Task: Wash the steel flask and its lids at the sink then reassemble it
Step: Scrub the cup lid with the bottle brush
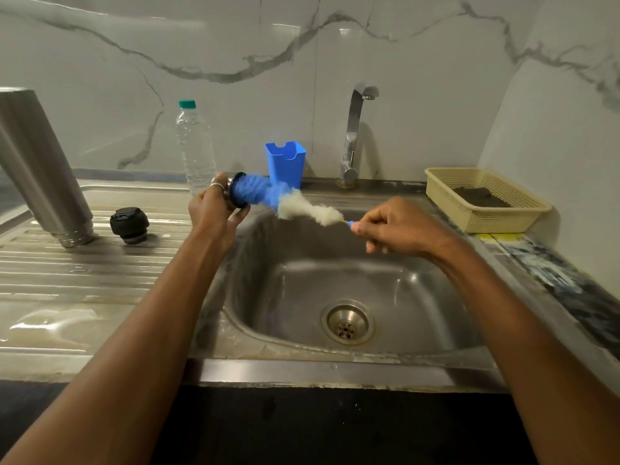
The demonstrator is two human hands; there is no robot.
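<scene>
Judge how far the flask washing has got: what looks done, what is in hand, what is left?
Likely done: the flask stands mouth down on the wet drainboard, the black lid beside it. In hand: the left hand holds the steel lid while the right hand works the brush inside it. Left: rinsing, then reassembly.
</scene>
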